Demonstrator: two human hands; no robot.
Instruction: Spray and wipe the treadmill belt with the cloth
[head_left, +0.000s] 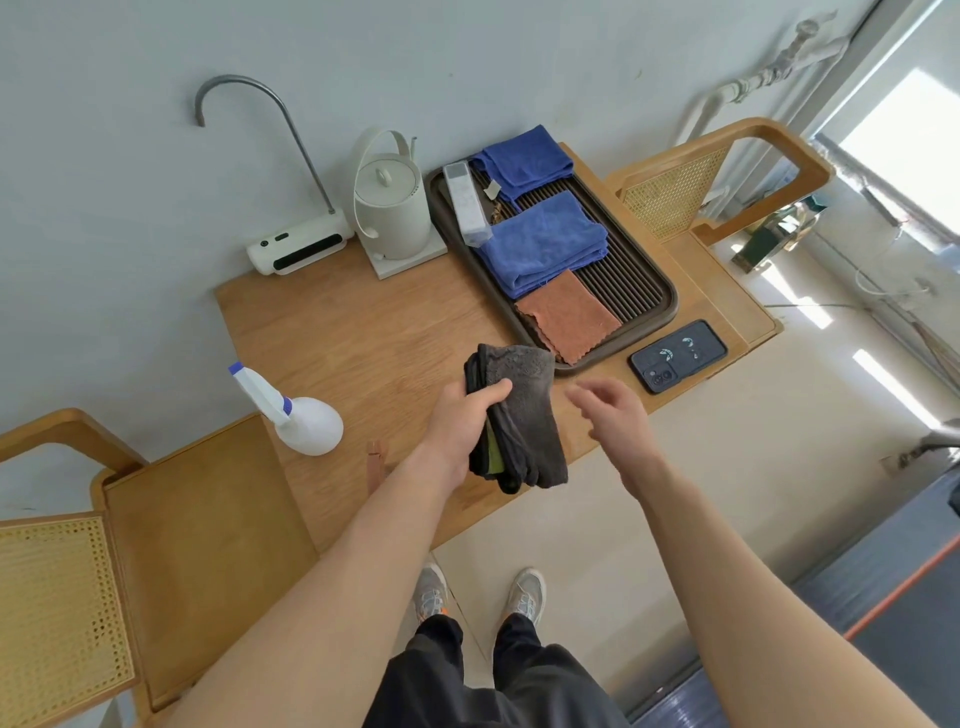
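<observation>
Both forearms reach out over the wooden table, the landmark for everything else. At its near edge my left hand is closed around a folded dark grey cloth, thumb across its front, lifting it just above the wood. My right hand hovers beside the cloth with fingers loosely spread, gripping nothing. On the table's left end lies a white spray bottle; on its right end, a phone.
</observation>
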